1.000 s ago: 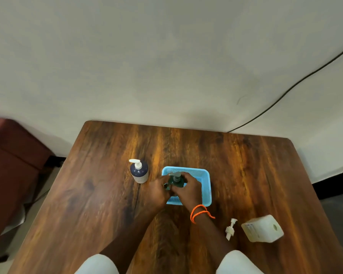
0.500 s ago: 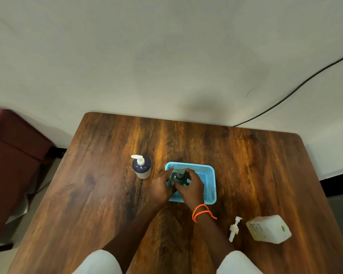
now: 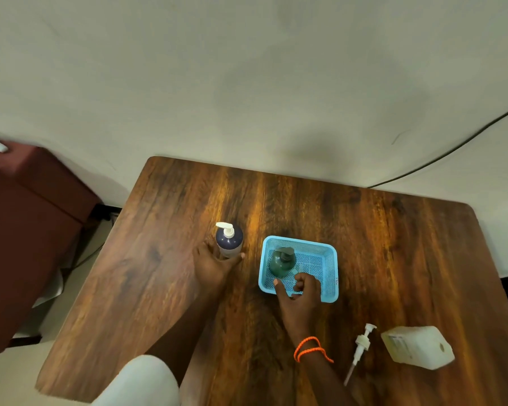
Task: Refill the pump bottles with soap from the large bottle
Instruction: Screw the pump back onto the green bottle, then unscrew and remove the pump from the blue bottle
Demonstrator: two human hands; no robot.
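Observation:
A dark green pump bottle (image 3: 282,262) stands upright in the left part of a blue mesh basket (image 3: 330,276). My right hand (image 3: 301,291) hovers over the basket's near edge, just clear of that bottle, fingers loosely curled and holding nothing. A dark blue pump bottle (image 3: 228,241) with a white pump stands on the table left of the basket. My left hand (image 3: 213,263) wraps around its base. The large white soap bottle (image 3: 417,347) lies on its side at the near right, its opening uncapped. A loose white pump (image 3: 359,348) lies beside it.
The wooden table (image 3: 165,259) ends at a pale wall at the back. A dark red cabinet (image 3: 21,238) stands to the left of the table. A black cable (image 3: 440,158) runs along the wall at the right.
Both hands let go of the green bottle in the basket. My left hand moved left onto the dark blue bottle. My right hand drew back toward the basket's near edge.

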